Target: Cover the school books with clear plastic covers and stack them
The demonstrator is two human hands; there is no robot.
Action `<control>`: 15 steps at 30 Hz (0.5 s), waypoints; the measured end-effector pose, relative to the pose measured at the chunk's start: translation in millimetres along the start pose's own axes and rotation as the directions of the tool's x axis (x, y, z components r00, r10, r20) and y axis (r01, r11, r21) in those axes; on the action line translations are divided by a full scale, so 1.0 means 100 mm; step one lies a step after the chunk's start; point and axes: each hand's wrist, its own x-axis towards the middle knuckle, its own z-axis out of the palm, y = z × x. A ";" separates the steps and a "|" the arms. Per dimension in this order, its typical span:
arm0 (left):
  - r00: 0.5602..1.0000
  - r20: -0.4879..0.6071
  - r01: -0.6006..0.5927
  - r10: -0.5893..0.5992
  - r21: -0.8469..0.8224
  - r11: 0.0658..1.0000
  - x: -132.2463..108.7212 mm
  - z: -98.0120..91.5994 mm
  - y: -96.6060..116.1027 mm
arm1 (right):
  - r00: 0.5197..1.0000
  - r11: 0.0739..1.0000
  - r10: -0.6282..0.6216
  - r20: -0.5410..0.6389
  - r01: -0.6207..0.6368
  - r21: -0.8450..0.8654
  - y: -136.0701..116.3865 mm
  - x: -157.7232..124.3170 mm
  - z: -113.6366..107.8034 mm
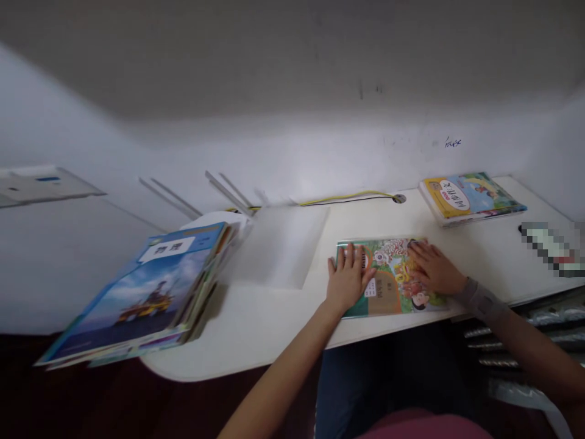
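A colourful textbook [388,292] in a shiny clear cover lies closed near the front edge of the white desk [256,329]. Flat on its left part rests my left hand [346,277], fingers spread. My right hand [434,268] lies on the book's right part with its fingers stretched out, and a grey band circles that wrist. Both palms hide portions of the cover. To the left of the book is a translucent plastic sheet [283,244], lying on the desk.
A stack of books with a blue physics book [150,292] on top stands at the desk's left end. At the back right sits a smaller pile of books [470,195]. A yellow cable [347,196] runs along the wall into a hole. A blurred-out object [551,247] lies far right.
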 end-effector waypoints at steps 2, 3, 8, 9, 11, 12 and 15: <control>0.997 0.023 0.069 -0.068 -0.029 0.997 0.03 0.01 -0.13 | 0.992 0.987 0.127 -0.026 -0.129 -0.098 0.21 -0.01 -0.04; 0.994 0.023 0.112 -0.111 -0.054 0.992 0.07 0.00 -0.20 | 0.983 0.973 0.180 -0.044 -0.184 -0.138 0.29 0.01 -0.06; 0.939 0.057 0.338 -0.340 -0.339 0.878 0.47 -0.10 -0.47 | 0.876 0.883 0.450 -0.175 -0.466 -0.060 0.45 0.29 -0.14; 0.930 0.079 0.361 -0.359 -0.384 0.850 0.56 -0.12 -0.51 | 0.854 0.866 0.487 -0.181 -0.499 -0.022 0.47 0.37 -0.14; 0.924 0.110 0.376 -0.365 -0.431 0.821 0.72 -0.14 -0.57 | 0.835 0.849 0.523 -0.171 -0.528 0.023 0.51 0.49 -0.14; 0.925 0.118 0.375 -0.361 -0.437 0.818 0.77 -0.14 -0.60 | 0.830 0.845 0.532 -0.166 -0.534 0.034 0.53 0.54 -0.14; 0.922 0.131 0.383 -0.365 -0.443 0.810 0.85 -0.13 -0.68 | 0.819 0.834 0.551 -0.160 -0.549 0.055 0.61 0.62 -0.14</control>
